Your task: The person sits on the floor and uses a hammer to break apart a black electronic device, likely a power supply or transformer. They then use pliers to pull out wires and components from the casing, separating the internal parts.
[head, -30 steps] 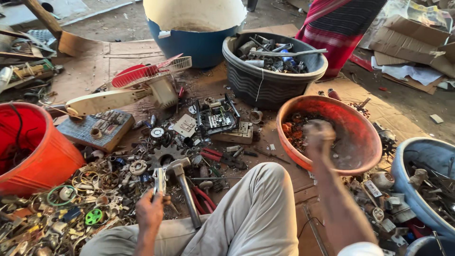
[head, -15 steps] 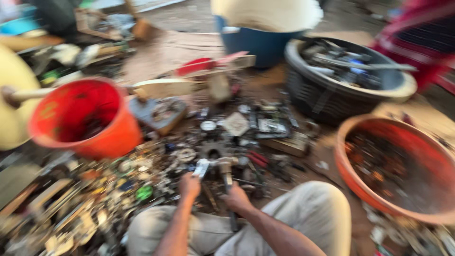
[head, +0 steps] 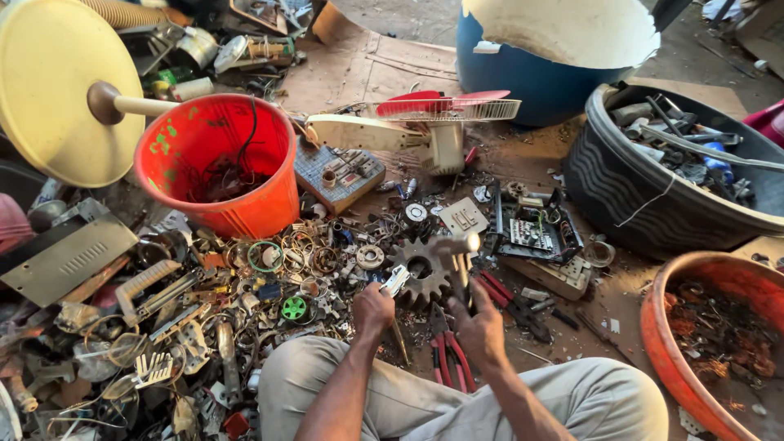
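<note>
My left hand [head: 372,311] is closed around a small shiny metal part [head: 396,280] that sticks up from the fist. My right hand [head: 480,328] grips the handle of a hammer [head: 457,246], whose head hangs just over a dark toothed gear [head: 420,270] on the ground. The two hands are close together above my knees, in front of the gear. Red-handled pliers [head: 447,355] lie on the ground below my right hand.
An orange bucket [head: 261,211] with wires stands at the left, next to a cream disc [head: 49,82]. A black basket [head: 629,204] of metal scrap and a blue tub [head: 523,77] are at the back right, an orange basin [head: 665,327] at the right. Rings and scrap cover the ground at the left.
The view swung left. My right hand left the orange basin and took hold of the hammer beside my left hand. The left hand keeps the small metal part.
</note>
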